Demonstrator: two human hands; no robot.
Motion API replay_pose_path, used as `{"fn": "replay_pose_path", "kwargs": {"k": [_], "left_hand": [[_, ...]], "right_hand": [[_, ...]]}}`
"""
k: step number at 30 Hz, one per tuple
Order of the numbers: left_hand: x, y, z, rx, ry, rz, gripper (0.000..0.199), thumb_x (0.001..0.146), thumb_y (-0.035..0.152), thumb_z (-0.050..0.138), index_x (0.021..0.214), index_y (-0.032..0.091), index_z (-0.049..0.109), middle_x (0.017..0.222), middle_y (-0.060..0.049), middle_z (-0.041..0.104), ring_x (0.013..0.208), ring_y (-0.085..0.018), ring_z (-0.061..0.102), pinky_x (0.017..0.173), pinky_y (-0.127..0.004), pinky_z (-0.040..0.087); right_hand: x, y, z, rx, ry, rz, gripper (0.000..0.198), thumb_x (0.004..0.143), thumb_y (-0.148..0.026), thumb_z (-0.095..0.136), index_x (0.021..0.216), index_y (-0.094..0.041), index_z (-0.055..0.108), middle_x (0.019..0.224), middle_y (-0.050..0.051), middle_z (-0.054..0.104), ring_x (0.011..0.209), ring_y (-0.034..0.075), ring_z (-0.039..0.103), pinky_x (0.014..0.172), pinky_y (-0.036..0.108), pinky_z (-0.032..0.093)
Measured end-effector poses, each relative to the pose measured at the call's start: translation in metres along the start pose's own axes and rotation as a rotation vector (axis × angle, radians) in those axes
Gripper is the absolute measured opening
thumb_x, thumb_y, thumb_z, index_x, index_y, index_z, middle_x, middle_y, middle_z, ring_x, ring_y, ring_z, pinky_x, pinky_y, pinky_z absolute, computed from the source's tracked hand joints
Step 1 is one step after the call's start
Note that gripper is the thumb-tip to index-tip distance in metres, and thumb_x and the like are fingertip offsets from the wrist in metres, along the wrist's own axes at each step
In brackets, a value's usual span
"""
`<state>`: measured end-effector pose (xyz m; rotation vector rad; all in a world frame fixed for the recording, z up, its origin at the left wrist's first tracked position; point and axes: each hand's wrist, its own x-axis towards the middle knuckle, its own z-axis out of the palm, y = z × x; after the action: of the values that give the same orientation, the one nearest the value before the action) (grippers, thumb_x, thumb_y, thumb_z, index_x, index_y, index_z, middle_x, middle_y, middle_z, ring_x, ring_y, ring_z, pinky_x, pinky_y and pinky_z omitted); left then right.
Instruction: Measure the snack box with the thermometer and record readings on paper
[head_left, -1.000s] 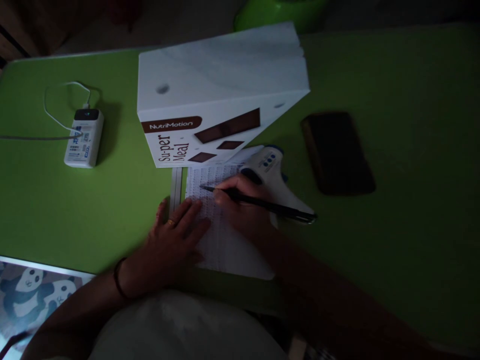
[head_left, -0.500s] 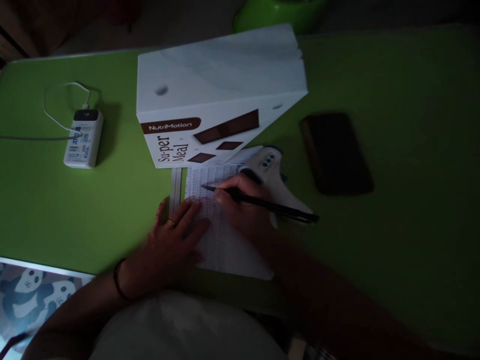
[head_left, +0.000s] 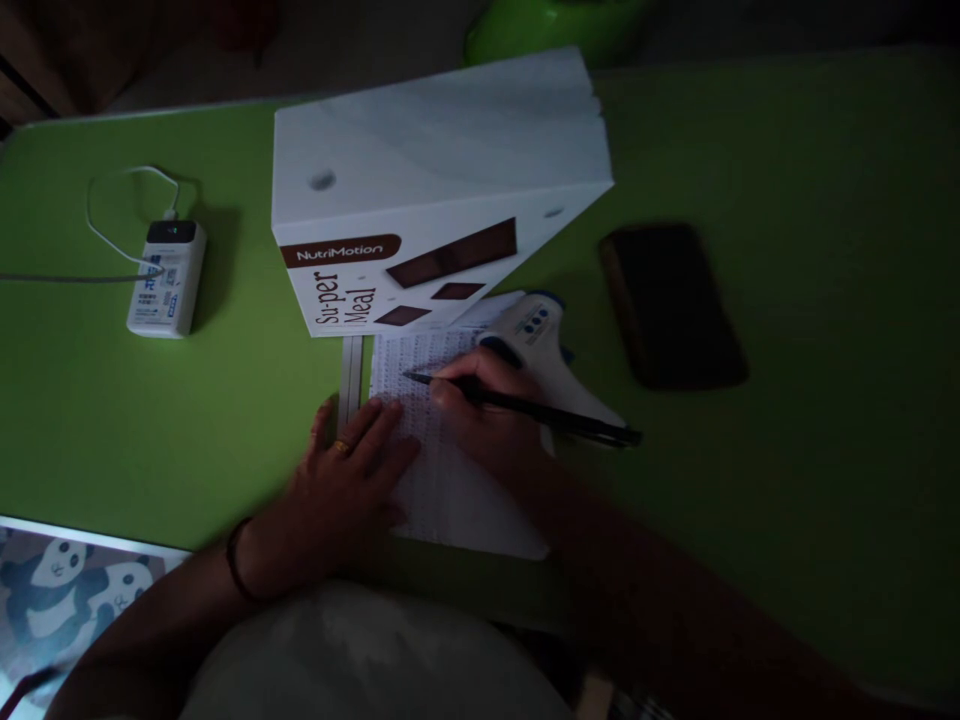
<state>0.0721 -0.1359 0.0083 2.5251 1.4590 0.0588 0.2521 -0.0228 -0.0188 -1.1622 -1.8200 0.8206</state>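
A sheet of paper covered in small rows of writing lies on the green table. My left hand, with a ring and a dark bracelet, rests flat with fingers apart on the paper's left edge and on a grey flat strip. In my right hand a black pen is gripped, its tip at the written rows. Beside that hand lies a white and blue infrared thermometer, partly over the paper and partly hidden by the hand.
A large white box stands just beyond the paper, over its far end. To the left is a white power bank with a cable. A dark phone lies on the right. Something bright green is past the far edge.
Almost nothing differs. The pen's rear end has shifted very slightly to the right; both hands stay in place.
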Motion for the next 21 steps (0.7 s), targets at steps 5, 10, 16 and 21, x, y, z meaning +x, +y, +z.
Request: {"fn": "replay_pose_path", "kwargs": {"k": [5,10,16,21], "left_hand": [[-0.0005,-0.0007,0.0000,0.005,0.013,0.006,0.076,0.089,0.051,0.079,0.152,0.021,0.049,0.170,-0.017,0.036,0.158,-0.035,0.035,0.129,-0.068,0.023],[0.0003,-0.0001,-0.0022,-0.005,0.004,0.000,0.077,0.088,0.050,0.080,0.152,0.020,0.050,0.169,-0.018,0.037,0.157,-0.037,0.037,0.126,-0.069,0.030],[0.0008,0.0005,-0.0033,-0.001,-0.022,-0.001,0.075,0.090,0.050,0.077,0.153,0.021,0.049,0.170,-0.017,0.036,0.158,-0.036,0.036,0.128,-0.068,0.025],[0.0008,0.0003,-0.0016,0.001,0.006,0.003,0.077,0.088,0.050,0.080,0.152,0.021,0.049,0.170,-0.017,0.037,0.157,-0.037,0.037,0.127,-0.069,0.028]], "right_hand": [[-0.0007,-0.0006,0.0017,-0.007,0.030,-0.010,0.012,0.082,-0.031,0.060,0.073,-0.028,0.052,0.059,-0.004,0.059,0.052,0.018,0.056,0.053,0.033,0.047],[-0.0007,-0.0012,0.0021,0.014,0.070,-0.027,0.012,0.081,-0.027,0.060,0.071,-0.028,0.053,0.058,-0.004,0.058,0.053,0.017,0.054,0.052,0.033,0.046],[-0.0009,-0.0006,0.0028,0.009,0.093,-0.009,0.012,0.080,-0.026,0.061,0.071,-0.028,0.053,0.060,-0.004,0.060,0.054,0.017,0.056,0.053,0.032,0.048],[-0.0010,-0.0021,0.0012,-0.006,0.087,-0.002,0.012,0.081,-0.025,0.060,0.071,-0.028,0.053,0.060,-0.003,0.061,0.054,0.017,0.057,0.053,0.032,0.049]]}}
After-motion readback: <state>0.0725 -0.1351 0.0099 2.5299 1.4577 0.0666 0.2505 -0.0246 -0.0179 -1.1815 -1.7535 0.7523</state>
